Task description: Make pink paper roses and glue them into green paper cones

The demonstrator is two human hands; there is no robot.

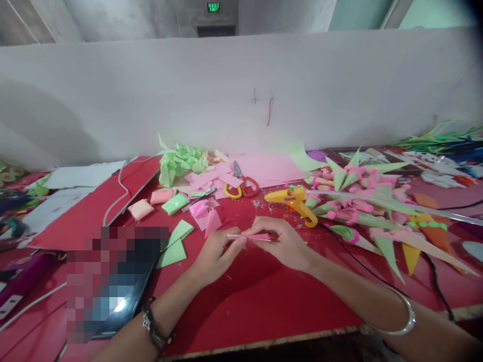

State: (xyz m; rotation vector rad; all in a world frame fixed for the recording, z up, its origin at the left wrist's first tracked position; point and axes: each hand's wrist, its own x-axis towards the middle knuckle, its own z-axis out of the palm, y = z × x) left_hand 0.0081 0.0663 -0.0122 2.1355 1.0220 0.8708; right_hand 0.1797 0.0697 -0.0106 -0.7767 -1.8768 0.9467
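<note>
Over the front middle of the red table, both hands meet around a thin stack of pink paper (pixel 261 237), seen edge-on with its layers slightly fanned at the right. My left hand (pixel 216 255) pinches its left end between thumb and fingers. From the other side my right hand (pixel 290 245) grips it, fingertips touching those of the left; some fingers are hidden behind the paper. Just beyond lie pink paper pieces (pixel 213 221) and a yellow glue gun (pixel 292 199) with a small orange light on. Green folded paper (pixel 175 246) rests left of my left hand.
Scissors (pixel 241 186) with red and yellow handles lie before pink sheets (pixel 267 168). Crumpled green paper (pixel 181 161) sits back left. Pink-and-green paper cones (pixel 362 201) pile up at right, near a black cord (pixel 350 254). A dark-screened device (pixel 139 281) is at left, partly pixelated.
</note>
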